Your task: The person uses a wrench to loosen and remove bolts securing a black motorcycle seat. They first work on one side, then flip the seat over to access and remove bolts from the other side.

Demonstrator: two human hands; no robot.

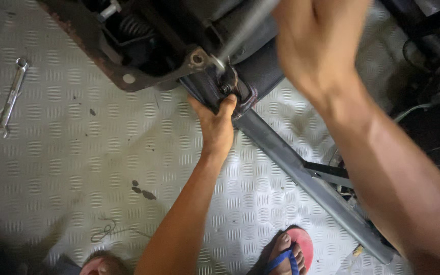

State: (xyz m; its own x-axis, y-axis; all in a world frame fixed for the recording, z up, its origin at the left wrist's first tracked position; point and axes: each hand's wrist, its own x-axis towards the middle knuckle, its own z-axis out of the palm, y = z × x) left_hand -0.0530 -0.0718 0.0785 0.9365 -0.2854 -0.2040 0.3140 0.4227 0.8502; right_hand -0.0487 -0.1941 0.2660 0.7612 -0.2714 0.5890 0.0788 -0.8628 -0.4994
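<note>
Two hands work at one dark metal bracket (230, 89) near the top middle of the view, where a grey steel bar (301, 173) meets a rusty frame (128, 76). The left hand (217, 125) reaches up from below and closes its fingers around the lower edge of that bracket, thumb pressed beside a bolt. The right hand (317, 40), large and blurred close to the camera, is clenched in a fist around the upper end of a long grey tool shaft (243, 33); the shaft slants down to the left and its tip sits on the bracket, probably on a fastener, though blur hides the contact. From the bracket the steel bar runs diagonally toward the near right. A coil spring (133, 23) shows inside the frame at the far left. Everything lies over a ribbed metal floor (77, 168). A combination wrench (10, 99) rests on it well apart, at the left. A pink sandal with blue straps (289, 252) stands at the near edge.
</note>
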